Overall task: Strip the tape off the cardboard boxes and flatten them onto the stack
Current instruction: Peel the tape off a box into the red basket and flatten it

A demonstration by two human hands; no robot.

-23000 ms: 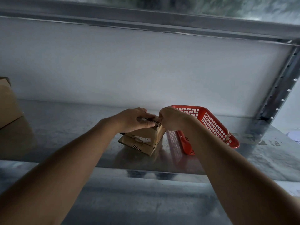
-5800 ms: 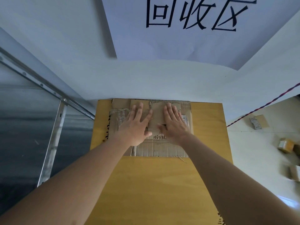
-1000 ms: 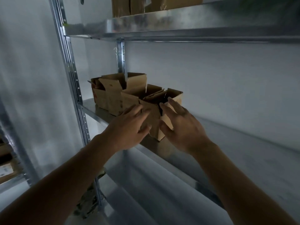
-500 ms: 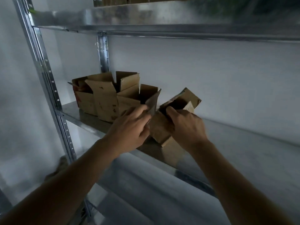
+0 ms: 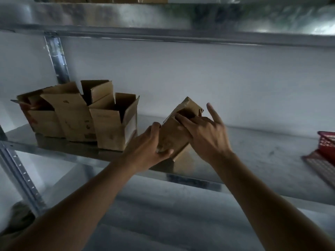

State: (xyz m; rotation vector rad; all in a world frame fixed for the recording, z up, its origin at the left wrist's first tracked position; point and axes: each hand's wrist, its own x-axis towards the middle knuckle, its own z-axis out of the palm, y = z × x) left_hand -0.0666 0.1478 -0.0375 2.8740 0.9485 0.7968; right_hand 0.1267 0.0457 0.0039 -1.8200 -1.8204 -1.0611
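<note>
Both hands (image 5: pixel 204 136) grip one tilted, open-topped brown cardboard box (image 5: pixel 174 134).

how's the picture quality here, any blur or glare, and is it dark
Head view: dim overall, the shelf bay in shade; glare on the upper shelf's metal at top right; motion blur smears the red basket and frame edges; wide-angle bending of the upright.

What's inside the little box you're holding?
The small box is tilted, gripped by the left hand and right hand. Its open top looks dark; right fingers cover the opening, so any contents stay hidden.
</note>
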